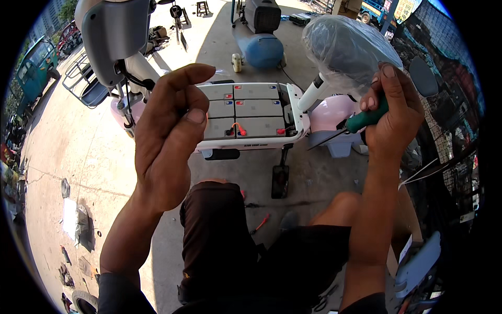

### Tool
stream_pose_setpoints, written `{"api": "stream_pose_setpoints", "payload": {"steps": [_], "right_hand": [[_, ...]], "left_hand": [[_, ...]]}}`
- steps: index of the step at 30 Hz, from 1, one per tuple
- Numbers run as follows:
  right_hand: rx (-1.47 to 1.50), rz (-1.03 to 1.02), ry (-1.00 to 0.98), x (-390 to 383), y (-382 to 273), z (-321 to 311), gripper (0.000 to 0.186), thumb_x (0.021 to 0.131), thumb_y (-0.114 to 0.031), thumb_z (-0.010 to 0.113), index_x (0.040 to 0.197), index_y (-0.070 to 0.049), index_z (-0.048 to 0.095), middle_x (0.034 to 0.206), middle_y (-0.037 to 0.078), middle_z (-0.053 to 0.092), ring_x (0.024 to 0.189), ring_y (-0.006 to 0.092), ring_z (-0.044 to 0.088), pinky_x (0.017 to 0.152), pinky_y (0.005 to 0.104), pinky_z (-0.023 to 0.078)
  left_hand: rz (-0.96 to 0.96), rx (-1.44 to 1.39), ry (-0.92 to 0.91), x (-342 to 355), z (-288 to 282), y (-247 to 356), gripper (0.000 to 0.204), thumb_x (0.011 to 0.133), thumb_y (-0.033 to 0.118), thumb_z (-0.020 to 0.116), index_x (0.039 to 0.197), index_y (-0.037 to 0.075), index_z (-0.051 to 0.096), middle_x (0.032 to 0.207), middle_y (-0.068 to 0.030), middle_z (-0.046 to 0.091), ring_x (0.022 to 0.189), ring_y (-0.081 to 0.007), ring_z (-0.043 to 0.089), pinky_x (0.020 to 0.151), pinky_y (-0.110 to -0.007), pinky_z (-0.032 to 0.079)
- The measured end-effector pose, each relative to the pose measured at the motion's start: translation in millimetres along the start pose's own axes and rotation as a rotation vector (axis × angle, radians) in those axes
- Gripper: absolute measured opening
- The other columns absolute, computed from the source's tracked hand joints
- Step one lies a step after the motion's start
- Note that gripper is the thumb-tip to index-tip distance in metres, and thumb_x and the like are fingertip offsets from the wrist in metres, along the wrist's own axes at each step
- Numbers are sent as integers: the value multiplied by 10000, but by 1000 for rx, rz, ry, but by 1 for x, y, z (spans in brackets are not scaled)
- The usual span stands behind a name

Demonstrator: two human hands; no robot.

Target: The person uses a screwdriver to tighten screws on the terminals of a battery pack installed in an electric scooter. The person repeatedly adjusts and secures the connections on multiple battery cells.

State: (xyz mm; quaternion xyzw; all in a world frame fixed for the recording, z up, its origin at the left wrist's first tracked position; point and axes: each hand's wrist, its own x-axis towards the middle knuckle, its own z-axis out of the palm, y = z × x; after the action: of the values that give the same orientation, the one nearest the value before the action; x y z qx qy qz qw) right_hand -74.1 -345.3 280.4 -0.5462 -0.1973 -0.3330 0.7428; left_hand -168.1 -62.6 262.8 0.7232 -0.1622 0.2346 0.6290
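My right hand is closed round a green-handled screwdriver, whose dark shaft slants down to the left. Its thumb and a fingertip meet above the handle; I cannot tell whether something small sits between them. My left hand is raised with its fingers curled and the thumb pressed near them, hiding whatever may be inside. Beyond and between both hands lies the white frame of an electric scooter. Several grey batteries fill its bay in rows, with red and blue terminals. A short orange wire joins two terminals on the nearest row.
A grey seat rises at the left, a plastic-wrapped seat at the right. Behind stands a blue air compressor. A pedal hangs from the frame's near side. A red-ended lead lies on the concrete by my legs.
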Motion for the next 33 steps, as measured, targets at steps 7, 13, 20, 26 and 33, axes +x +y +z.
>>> {"api": "stream_pose_setpoints", "payload": {"steps": [7,13,20,26,33], "right_hand": [[166,456,131,-13,79,-16,144,913,-117,761,916,9,691,738,60,602,549,136,534,488,308,455],[272,648,151,-10,102,-33,148,941,-144,718,928,-10,658,755,33,579,624,127,527,553,312,437],[374,740,183,-9,112,-37,152,956,-170,705,952,-34,637,755,7,561,633,115,528,580,297,443],[482,773,212,-9,109,-36,171,983,-193,682,920,-55,602,744,-12,535,635,103,526,605,285,466],[589,774,257,-5,112,-47,202,999,-196,673,972,-9,603,735,3,538,641,92,528,642,262,499]], "left_hand": [[-671,-242,-195,0,-7,-92,469,755,-80,389,1157,-48,628,880,-42,515,705,-104,430,621,-250,373],[-769,-390,-201,-4,8,-143,374,832,-132,443,1140,-56,640,901,-53,580,742,-126,555,669,-265,494],[-825,-419,-191,-15,9,-152,182,1016,37,543,1143,-54,637,961,-115,683,733,-159,631,678,-305,563],[-863,-396,-236,-21,1,-157,257,1054,234,595,1051,-18,647,773,-57,635,570,-129,570,526,-274,478],[-885,-424,-282,-23,-5,-164,253,1042,259,622,1012,9,651,724,-22,582,549,-112,540,485,-256,426]]}}
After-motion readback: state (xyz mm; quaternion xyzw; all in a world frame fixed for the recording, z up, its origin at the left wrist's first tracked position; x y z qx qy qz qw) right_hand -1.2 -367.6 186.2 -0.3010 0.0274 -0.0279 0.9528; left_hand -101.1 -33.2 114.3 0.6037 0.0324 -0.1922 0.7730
